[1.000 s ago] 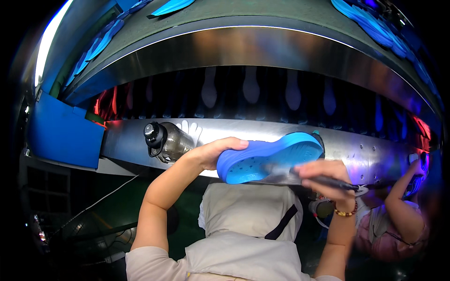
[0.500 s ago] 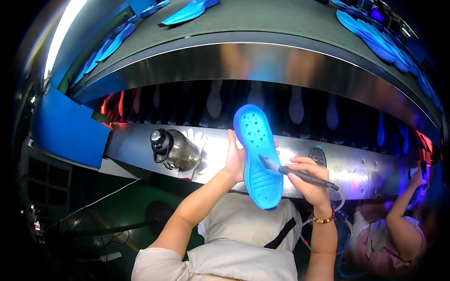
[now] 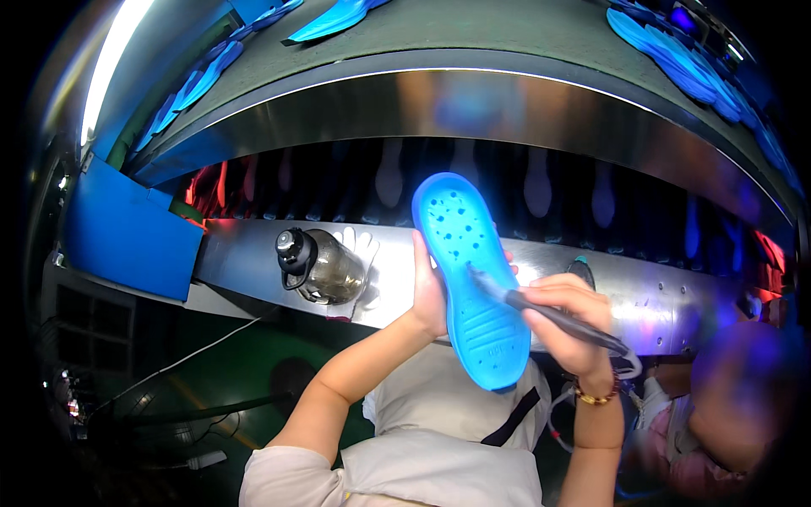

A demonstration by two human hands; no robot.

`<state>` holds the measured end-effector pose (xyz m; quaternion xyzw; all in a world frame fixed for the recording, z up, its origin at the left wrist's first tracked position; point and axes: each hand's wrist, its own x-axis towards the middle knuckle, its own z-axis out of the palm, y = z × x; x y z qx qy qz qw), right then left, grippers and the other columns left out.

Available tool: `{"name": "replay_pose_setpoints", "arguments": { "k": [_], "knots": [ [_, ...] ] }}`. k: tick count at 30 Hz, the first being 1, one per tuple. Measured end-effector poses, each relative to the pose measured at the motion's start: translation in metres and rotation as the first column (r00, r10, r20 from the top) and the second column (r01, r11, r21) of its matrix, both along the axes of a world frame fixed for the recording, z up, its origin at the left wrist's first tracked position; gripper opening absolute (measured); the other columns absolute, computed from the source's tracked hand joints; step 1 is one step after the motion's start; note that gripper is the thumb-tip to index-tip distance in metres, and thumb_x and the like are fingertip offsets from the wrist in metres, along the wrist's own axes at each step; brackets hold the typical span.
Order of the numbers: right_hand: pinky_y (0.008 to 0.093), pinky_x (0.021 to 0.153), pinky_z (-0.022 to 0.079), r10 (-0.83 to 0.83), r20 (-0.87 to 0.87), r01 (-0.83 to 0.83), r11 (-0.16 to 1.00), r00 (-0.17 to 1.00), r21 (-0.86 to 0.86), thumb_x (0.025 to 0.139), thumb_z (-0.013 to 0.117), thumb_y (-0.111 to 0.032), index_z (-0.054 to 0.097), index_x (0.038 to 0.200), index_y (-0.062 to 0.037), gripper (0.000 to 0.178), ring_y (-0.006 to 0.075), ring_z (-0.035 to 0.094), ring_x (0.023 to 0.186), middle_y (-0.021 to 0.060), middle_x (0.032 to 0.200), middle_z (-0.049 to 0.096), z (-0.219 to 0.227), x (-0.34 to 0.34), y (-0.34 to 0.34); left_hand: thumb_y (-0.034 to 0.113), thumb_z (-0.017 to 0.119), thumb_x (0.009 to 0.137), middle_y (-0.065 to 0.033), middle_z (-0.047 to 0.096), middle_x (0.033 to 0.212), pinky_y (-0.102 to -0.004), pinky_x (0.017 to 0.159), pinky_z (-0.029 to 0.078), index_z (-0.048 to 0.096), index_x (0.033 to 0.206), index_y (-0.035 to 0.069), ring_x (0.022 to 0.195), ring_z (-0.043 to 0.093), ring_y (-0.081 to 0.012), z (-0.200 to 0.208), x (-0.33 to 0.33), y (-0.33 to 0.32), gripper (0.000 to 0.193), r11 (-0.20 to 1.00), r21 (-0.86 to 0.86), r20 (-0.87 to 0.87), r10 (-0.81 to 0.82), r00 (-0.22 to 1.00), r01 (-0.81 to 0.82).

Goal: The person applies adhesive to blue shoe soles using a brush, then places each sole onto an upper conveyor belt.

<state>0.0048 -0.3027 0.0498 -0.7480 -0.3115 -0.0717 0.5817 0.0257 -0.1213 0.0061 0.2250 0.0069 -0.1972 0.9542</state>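
Note:
A bright blue shoe sole [image 3: 494, 342] is held up before me, its far end dotted with small holes and its near end ribbed. My left hand [image 3: 429, 291] grips it from the left, thumb along the edge and fingertips showing past the right edge; the rest of the fingers are hidden behind it. My right hand [image 3: 568, 314] is closed like a pen grip round a dark-handled brush [image 3: 517, 299]. The bristles meet the middle of the sole, just below the holes. A clear hose [image 3: 629, 365] runs from the handle's rear end.
On the metal bench [image 3: 642, 308] stand a dark-capped bottle [image 3: 336, 269], a white glove [image 3: 367, 250] and a dark object [image 3: 581, 269]. Beyond, a green belt [image 3: 481, 34] carries blue soles [image 3: 672, 63]. Pale sole shapes [image 3: 538, 186] show beneath it. A person [image 3: 735, 406] is close on my right.
The sole has tilted, its near end swinging right and nearer me. The bristles have shifted slightly toward the holes. The person at right has leaned in.

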Motion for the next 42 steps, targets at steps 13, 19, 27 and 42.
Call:
{"name": "replay_pose_setpoints", "arguments": {
  "k": [13,19,27,42],
  "knots": [
    [0.0327,0.082,0.044,0.309,-0.042,-0.312,0.938,0.950,-0.153,0.063,0.070,-0.002,0.065,0.082,-0.0016,0.020,0.0238,0.059,0.088,0.0088,0.085,0.065,0.006,-0.025,-0.009,0.079,0.019,0.070,-0.0178,0.054,0.105,-0.0469,0.087,0.041,0.039,0.122,0.008,0.097,0.053,-0.0338,0.022,0.012,0.019,0.090,0.998,-0.009,0.127,0.066,0.990,-0.066],
    [0.0369,0.087,0.042,0.305,-0.407,-0.065,0.860,0.861,0.506,0.070,0.060,0.002,0.059,0.088,0.0051,0.018,0.0282,0.056,0.094,0.0198,0.094,0.061,-0.033,-0.020,-0.020,0.074,0.023,0.074,-0.0205,0.050,0.113,-0.0451,0.090,0.040,0.038,0.122,-0.001,0.102,0.051,-0.0328,0.050,0.017,0.016,0.091,0.997,0.016,0.209,0.070,0.975,-0.075],
    [0.0356,0.083,0.045,-0.012,-0.267,0.134,0.884,0.964,0.447,0.071,0.061,0.003,0.058,0.088,0.0044,0.017,0.0274,0.059,0.092,0.0211,0.094,0.060,-0.023,-0.046,0.017,0.038,0.030,0.091,-0.0148,0.046,0.121,-0.0356,0.093,0.037,0.028,0.129,0.000,0.108,0.048,-0.0236,0.028,-0.018,0.001,0.054,0.995,0.016,0.280,0.088,0.956,-0.097],
    [0.0340,0.074,0.049,-0.061,0.019,0.057,0.986,0.998,0.158,0.062,0.067,0.001,0.063,0.082,0.0020,0.020,0.0279,0.063,0.082,0.0181,0.085,0.064,0.004,-0.019,-0.006,0.038,0.036,0.088,-0.0178,0.052,0.114,-0.0373,0.087,0.043,0.038,0.123,-0.004,0.099,0.054,-0.0265,0.043,0.005,0.007,0.054,0.981,-0.196,0.254,0.049,0.966,0.002]
  ]
}}
